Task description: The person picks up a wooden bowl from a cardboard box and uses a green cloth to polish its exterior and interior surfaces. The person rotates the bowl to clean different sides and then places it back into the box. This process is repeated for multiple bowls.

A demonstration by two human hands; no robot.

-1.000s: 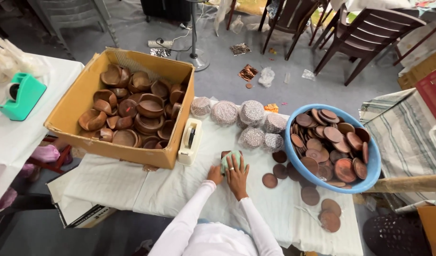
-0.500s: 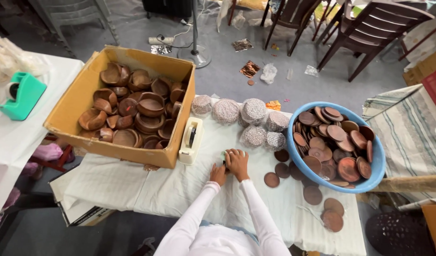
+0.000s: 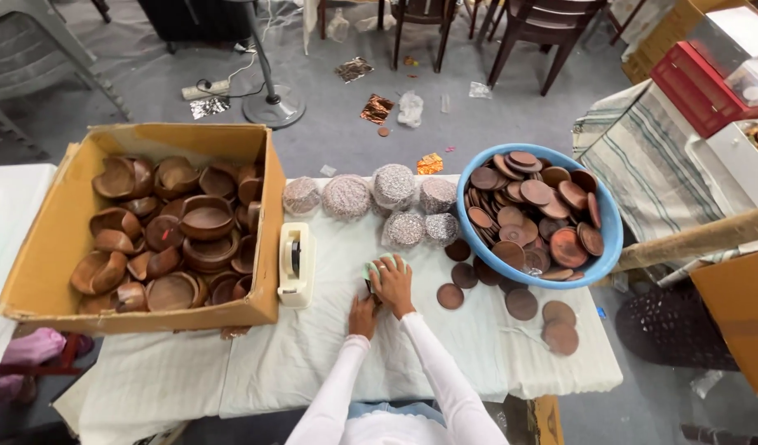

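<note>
From the head view, your right hand (image 3: 393, 283) lies palm down on a small pale green wrapped piece (image 3: 382, 267) near the middle of the bench (image 3: 296, 363). Its fingers are spread over the top of the piece, so only the pale edge around the fingertips shows. What is inside cannot be made out, nor can you tell whether the fingers clamp it or only press on it. Your left hand (image 3: 363, 316) sits just beside it on the near side, fingers drawn together against the piece's lower edge. The grip there is hidden by the right hand. Both white sleeves run down out of the picture.

Just left of your hands stands a cream tape dispenser (image 3: 295, 264), touching the wall of the cardboard box (image 3: 49, 239), which holds many brown wooden bowls (image 3: 204, 221). The box's left side overhangs the bench.

Beyond your hands lie 6 round bundles in speckled wrap (image 3: 347, 196), some overlapping; their contents are not visible.

To the right, a blue basin (image 3: 606, 247) is heaped with flat brown wooden discs (image 3: 534, 192). More loose discs (image 3: 521, 303) lie on the white cloth near it.

At the right edge a wooden pole (image 3: 700, 239) and a red box (image 3: 700, 91) are cut off.
</note>
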